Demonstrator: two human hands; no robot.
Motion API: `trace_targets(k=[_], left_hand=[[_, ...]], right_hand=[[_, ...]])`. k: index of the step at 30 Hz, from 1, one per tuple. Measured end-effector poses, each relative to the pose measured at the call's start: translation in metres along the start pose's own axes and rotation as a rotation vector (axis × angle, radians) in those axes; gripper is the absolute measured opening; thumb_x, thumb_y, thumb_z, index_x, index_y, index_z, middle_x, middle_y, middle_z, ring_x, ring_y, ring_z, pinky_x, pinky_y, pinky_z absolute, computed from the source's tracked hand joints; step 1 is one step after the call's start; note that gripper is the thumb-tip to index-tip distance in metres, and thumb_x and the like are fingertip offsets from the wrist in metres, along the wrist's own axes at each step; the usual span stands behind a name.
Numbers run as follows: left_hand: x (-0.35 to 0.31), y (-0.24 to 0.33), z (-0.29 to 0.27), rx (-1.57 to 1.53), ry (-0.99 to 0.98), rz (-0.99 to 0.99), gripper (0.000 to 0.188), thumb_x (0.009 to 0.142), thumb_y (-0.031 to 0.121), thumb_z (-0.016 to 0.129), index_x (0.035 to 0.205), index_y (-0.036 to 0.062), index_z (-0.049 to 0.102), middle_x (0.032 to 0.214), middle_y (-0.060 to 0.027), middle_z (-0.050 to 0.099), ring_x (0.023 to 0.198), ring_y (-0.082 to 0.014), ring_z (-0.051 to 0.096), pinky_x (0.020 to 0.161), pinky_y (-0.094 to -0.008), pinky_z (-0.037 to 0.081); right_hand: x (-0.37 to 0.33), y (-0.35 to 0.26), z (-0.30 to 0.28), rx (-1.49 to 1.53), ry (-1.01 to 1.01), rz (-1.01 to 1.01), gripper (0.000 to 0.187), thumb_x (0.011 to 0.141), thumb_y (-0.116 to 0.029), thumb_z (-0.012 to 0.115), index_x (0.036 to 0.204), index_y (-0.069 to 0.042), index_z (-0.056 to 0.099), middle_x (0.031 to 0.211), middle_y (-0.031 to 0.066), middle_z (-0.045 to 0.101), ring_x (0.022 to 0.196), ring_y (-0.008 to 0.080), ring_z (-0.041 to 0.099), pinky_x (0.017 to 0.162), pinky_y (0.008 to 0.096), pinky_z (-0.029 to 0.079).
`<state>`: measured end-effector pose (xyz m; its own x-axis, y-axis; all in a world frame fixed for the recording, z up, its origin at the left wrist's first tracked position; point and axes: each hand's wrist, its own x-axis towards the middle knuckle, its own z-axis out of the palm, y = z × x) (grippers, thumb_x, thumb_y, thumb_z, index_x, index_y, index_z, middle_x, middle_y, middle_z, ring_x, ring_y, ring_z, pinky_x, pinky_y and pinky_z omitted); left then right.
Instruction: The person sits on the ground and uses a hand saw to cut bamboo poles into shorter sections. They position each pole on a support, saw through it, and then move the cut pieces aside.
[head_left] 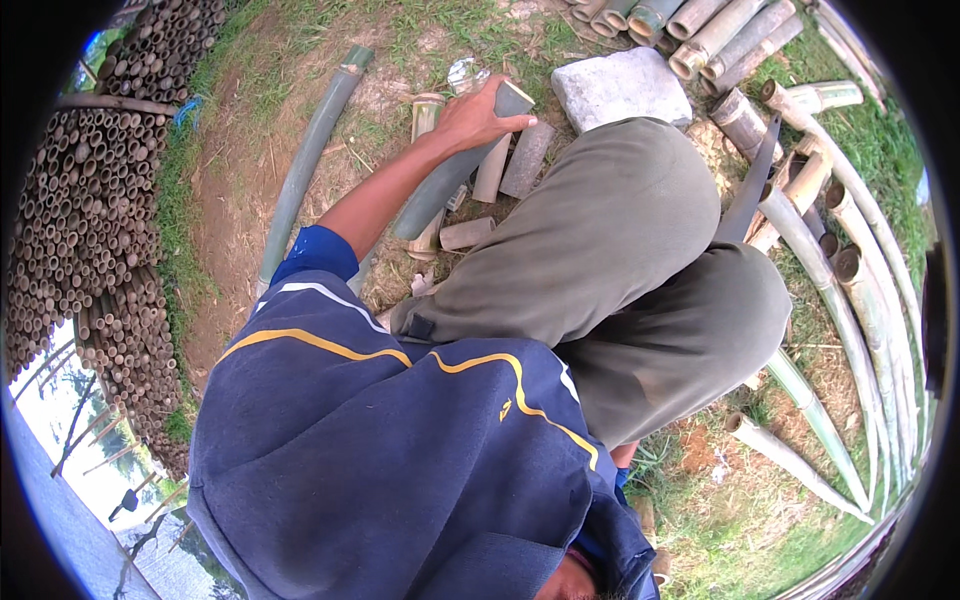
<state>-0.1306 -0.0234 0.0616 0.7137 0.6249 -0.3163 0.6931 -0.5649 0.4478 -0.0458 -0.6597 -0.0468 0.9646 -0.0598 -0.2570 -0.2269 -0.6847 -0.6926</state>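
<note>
My left hand (pixel 472 118) is closed around the upper end of a thick grey-green bamboo piece (pixel 432 197), its cut end showing past my fingers. The piece slants down towards my bent left knee. Below and beside it, short cut bamboo pieces (pixel 527 160) lie on the ground. My right hand is hidden behind my legs; only a bit of the right arm (pixel 624 456) shows by my hip. From behind my right knee sticks up a dark, tapering blade (pixel 752 188), like a saw's; its handle is out of sight.
A pale stone block (pixel 622 88) sits just beyond my knees. One long green bamboo pole (pixel 312 165) lies at the left, and a large bamboo stack (pixel 85 200) rises beyond it. Cut culms (pixel 715 40) lie at the far right, with long poles (pixel 815 245) nearer.
</note>
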Motion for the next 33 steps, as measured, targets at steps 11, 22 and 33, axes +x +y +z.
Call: trace_targets(k=[11, 22, 33], left_hand=[[-0.051, -0.065, 0.05, 0.161, -0.365, -0.026, 0.086, 0.089, 0.056, 0.081, 0.157, 0.0088, 0.055, 0.137, -0.0199, 0.072, 0.129, -0.0392, 0.068, 0.109, -0.0492, 0.054], [-0.099, -0.148, -0.046, 0.184, -0.24, -0.186, 0.097, 0.086, 0.048, 0.089, 0.164, 0.0097, 0.047, 0.144, -0.021, 0.07, 0.133, -0.0371, 0.068, 0.115, -0.0467, 0.052], [-0.221, -0.245, 0.026, -0.103, -0.199, -0.573, 0.128, 0.072, 0.064, 0.096, 0.166, 0.0019, 0.035, 0.143, -0.0296, 0.066, 0.135, -0.0409, 0.066, 0.117, -0.0452, 0.05]], right_hand=[[0.001, 0.004, -0.008, -0.016, 0.013, 0.007, 0.049, 0.094, -0.019, 0.073, 0.137, -0.001, 0.058, 0.113, 0.0143, 0.066, 0.105, 0.0258, 0.066, 0.096, 0.0404, 0.055], [-0.001, 0.016, -0.058, -0.138, 0.042, 0.033, 0.052, 0.091, -0.021, 0.074, 0.136, -0.001, 0.059, 0.115, 0.0163, 0.067, 0.108, 0.0289, 0.066, 0.098, 0.0426, 0.055], [0.038, -0.004, -0.074, -0.292, 0.048, -0.093, 0.054, 0.089, -0.024, 0.076, 0.135, -0.001, 0.059, 0.117, 0.0182, 0.067, 0.11, 0.0321, 0.067, 0.1, 0.0447, 0.055]])
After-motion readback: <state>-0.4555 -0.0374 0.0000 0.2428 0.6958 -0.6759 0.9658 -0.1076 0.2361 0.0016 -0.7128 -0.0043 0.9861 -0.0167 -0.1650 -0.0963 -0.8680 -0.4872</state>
